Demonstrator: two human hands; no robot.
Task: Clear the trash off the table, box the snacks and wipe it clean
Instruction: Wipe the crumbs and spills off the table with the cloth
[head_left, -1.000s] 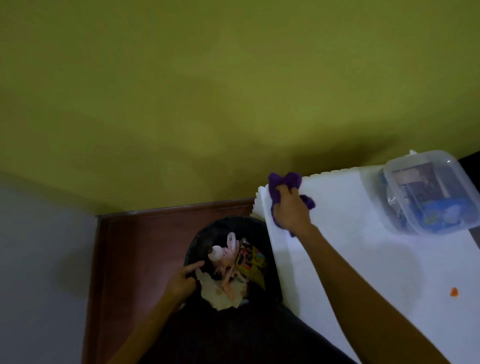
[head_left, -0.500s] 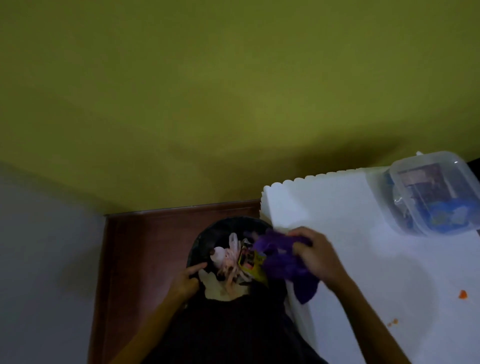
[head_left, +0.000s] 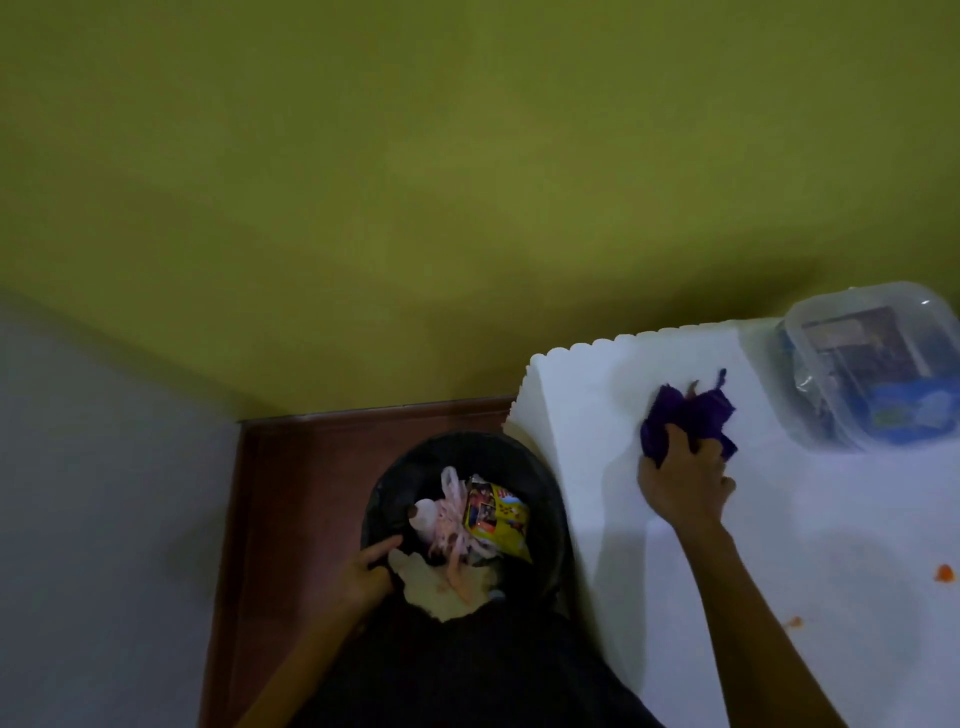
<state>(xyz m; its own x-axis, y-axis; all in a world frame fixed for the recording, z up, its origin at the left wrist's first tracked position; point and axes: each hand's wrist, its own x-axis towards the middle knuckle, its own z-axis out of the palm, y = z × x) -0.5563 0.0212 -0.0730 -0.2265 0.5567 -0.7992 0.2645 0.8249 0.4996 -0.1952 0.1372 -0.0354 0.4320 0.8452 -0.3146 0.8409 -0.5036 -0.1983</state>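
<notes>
Head view: right hand (head_left: 683, 488) clutches purple cloth (head_left: 693, 415) in its grip, bunched beyond knuckles, seemingly on table (head_left: 810, 525).

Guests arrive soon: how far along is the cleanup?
Done: wrappers lie in the black bin, snacks sit in the clear box. In hand: the right hand grips the purple cloth on the white table; the left hand holds the bin's rim. Left: orange crumbs near the table's right edge.

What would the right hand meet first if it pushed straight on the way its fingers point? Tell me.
Beyond the purple cloth it grips, the right hand faces bare table up to the scalloped far edge, then probably the wall. The clear box sits to the right, seemingly outside that line.
</notes>
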